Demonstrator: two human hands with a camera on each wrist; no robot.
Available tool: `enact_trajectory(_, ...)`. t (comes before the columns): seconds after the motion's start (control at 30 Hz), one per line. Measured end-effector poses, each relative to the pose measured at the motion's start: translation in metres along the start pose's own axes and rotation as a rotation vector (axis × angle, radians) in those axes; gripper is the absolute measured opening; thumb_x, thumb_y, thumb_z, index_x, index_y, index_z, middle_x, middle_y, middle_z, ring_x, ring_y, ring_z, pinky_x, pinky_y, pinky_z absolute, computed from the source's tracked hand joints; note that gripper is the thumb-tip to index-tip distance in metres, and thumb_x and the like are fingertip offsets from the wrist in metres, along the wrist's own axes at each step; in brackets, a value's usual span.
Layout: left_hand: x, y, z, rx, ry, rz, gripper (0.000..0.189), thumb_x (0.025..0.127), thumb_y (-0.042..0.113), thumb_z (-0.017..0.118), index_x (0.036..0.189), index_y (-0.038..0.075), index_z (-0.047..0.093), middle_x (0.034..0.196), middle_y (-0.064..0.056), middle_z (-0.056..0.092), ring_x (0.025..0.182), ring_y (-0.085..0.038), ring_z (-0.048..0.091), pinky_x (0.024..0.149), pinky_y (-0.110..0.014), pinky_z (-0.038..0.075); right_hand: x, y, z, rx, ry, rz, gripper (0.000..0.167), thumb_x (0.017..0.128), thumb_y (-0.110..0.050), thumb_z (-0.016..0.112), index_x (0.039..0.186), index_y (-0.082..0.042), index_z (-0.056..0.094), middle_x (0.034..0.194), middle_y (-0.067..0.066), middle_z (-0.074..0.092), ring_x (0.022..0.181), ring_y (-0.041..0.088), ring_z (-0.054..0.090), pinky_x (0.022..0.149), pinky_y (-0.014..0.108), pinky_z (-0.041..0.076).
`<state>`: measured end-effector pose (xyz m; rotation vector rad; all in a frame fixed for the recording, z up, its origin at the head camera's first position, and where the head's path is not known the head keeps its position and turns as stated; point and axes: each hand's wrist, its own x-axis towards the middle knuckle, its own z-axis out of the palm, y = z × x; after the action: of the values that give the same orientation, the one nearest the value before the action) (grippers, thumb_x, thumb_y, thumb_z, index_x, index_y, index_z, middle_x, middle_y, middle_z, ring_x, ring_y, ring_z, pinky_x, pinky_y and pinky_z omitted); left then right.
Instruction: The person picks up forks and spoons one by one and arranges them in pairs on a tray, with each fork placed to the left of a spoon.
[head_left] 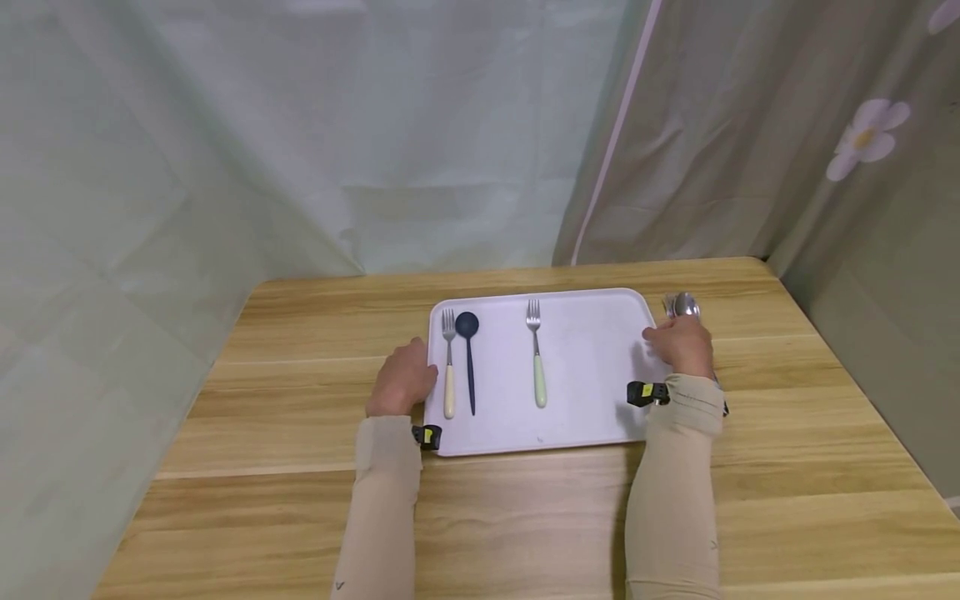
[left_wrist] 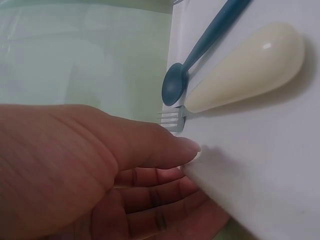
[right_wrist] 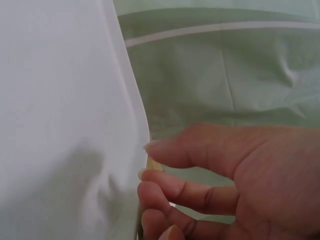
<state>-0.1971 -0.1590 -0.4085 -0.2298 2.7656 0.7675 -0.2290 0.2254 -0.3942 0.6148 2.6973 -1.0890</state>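
Note:
A white rectangular tray (head_left: 585,367) lies across the wooden table. At its left side my left hand (head_left: 403,377) grips the rim, thumb over the top and fingers curled at the outer edge. My right hand (head_left: 681,343) holds the opposite edge between thumb and fingertips. On the tray, nearest the left hand, is a fork with a cream handle (head_left: 449,392). Beside it lies a dark blue spoon (head_left: 467,325). A fork with a pale green handle (head_left: 539,379) sits near the tray's middle.
Just right of the tray, a metal spoon (head_left: 686,306) and another piece of cutlery (head_left: 670,305) lie partly hidden by the right hand and forearm. The wooden table (head_left: 300,400) extends on both sides, with curtains (head_left: 465,167) hanging behind it.

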Motion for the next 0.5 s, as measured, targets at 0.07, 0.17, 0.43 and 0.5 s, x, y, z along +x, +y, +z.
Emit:
enact_trajectory(0.07, 0.0004, -0.0004, -0.0001, 0.004, 0.004, -0.002, 0.035, 0.104, 0.015, 0.050, 0.132, -0.006, 0.050, 0.105, -0.022, 0.063, 0.083, -0.028, 0.065, 0.067, -0.032, 0.056, 0.0010, 0.0025, -0.0006, 0.004, 0.027, 0.015, 0.037, 0.093, -0.026, 0.064, 0.110, 0.007, 0.066, 0.100, 0.020, 0.063, 0.087, 0.029, 0.057, 0.066, 0.035, 0.043)
enact_trajectory(0.17, 0.0011, -0.0004, -0.0004, 0.008, 0.003, -0.003, 0.035, 0.104, 0.015, 0.050, 0.132, -0.007, 0.050, 0.105, -0.022, 0.063, 0.083, -0.028, 0.064, 0.066, -0.032, 0.056, 0.0018, 0.0052, -0.0002, -0.001, 0.074, 0.039, 0.038, 0.090, -0.021, 0.064, 0.110, 0.011, 0.064, 0.106, 0.026, 0.062, 0.088, 0.033, 0.058, 0.066, 0.036, 0.044)
enact_trajectory(0.43, 0.0014, 0.0000, 0.0000, 0.005, -0.003, -0.006, 0.038, 0.104, 0.015, 0.050, 0.135, -0.007, 0.048, 0.108, -0.023, 0.062, 0.084, -0.029, 0.065, 0.067, -0.032, 0.057, 0.0002, 0.0092, -0.0006, 0.012, 0.138, 0.078, 0.028, 0.083, -0.011, 0.062, 0.102, 0.009, 0.060, 0.109, 0.030, 0.061, 0.088, 0.036, 0.057, 0.064, 0.039, 0.046)
enact_trajectory(0.5, 0.0016, -0.0005, -0.0002, 0.005, -0.001, -0.003, 0.038, 0.104, 0.015, 0.050, 0.135, -0.007, 0.048, 0.108, -0.023, 0.063, 0.084, -0.028, 0.065, 0.067, -0.033, 0.057, 0.0001, 0.0096, -0.0009, 0.025, 0.133, 0.096, 0.028, 0.082, -0.010, 0.062, 0.103, 0.009, 0.059, 0.109, 0.030, 0.060, 0.087, 0.036, 0.057, 0.063, 0.039, 0.046)
